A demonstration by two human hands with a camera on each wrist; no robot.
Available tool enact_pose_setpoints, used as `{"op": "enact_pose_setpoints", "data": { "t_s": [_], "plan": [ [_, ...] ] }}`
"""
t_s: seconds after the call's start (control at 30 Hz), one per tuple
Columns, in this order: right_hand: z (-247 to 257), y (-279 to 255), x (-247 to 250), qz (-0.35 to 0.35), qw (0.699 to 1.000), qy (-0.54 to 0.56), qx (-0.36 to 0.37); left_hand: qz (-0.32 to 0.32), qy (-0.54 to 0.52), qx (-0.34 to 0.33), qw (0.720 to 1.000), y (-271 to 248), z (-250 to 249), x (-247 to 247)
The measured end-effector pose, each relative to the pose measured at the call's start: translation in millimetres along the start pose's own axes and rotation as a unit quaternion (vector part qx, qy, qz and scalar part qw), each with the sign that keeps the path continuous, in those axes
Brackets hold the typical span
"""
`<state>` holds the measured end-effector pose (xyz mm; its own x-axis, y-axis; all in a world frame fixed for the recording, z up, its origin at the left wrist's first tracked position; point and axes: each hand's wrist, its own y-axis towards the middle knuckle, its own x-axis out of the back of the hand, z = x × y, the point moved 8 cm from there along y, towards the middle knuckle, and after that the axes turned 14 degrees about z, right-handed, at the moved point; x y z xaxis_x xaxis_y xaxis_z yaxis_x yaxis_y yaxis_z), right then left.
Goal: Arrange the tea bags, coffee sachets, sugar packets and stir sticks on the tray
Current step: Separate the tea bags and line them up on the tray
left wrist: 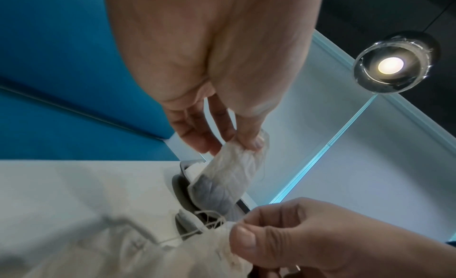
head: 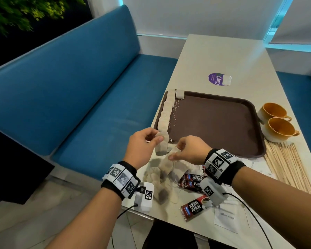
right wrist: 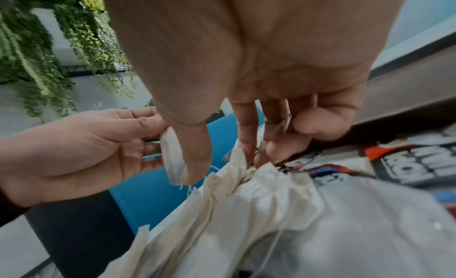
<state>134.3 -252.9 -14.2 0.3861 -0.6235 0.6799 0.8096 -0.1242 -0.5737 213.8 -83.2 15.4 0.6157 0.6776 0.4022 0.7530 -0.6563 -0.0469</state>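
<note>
My left hand [head: 157, 136] pinches a tea bag [head: 161, 147] by its top, and it hangs just off the near left corner of the brown tray [head: 214, 123]. In the left wrist view the same hanging tea bag [left wrist: 227, 177] shows below my left hand [left wrist: 237, 143]. My right hand [head: 174, 154] pinches the top of another tea bag [right wrist: 249, 186] in the loose pile of tea bags [head: 162, 177] on the table. A row of tea bags [head: 166, 112] lies along the tray's left edge. Coffee sachets [head: 194, 209] lie near my right wrist. Stir sticks [head: 287, 164] lie right of the tray.
Two orange-lined cups [head: 276, 123] stand at the tray's right side. A white paper packet [head: 224, 219] lies at the table's near edge. A small packet [head: 227, 80] sits on a purple sticker beyond the tray. A blue bench [head: 79, 105] runs along the left.
</note>
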Motion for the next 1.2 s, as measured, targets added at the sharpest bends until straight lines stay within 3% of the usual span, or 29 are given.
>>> {"op": "enact_pose_setpoints", "data": {
  "t_s": [0.3,0.5,0.83,1.2],
  "plan": [
    [6,-6,0,-0.04,0.997,0.051,0.05,-0.005,-0.053,-0.039,0.998,-4,-5,4],
    [5,-22,19,-0.075,0.99,0.082,0.088,0.064,-0.029,-0.02,0.997,-11,1,-14],
    [11,-46,41,-0.124,0.976,0.116,0.134,0.105,0.048,-0.143,0.983,-14,-28,-38],
    [14,-60,37,-0.105,0.951,0.212,0.198,0.041,-0.051,-0.079,0.995,-10,-23,-34]
  ]
}}
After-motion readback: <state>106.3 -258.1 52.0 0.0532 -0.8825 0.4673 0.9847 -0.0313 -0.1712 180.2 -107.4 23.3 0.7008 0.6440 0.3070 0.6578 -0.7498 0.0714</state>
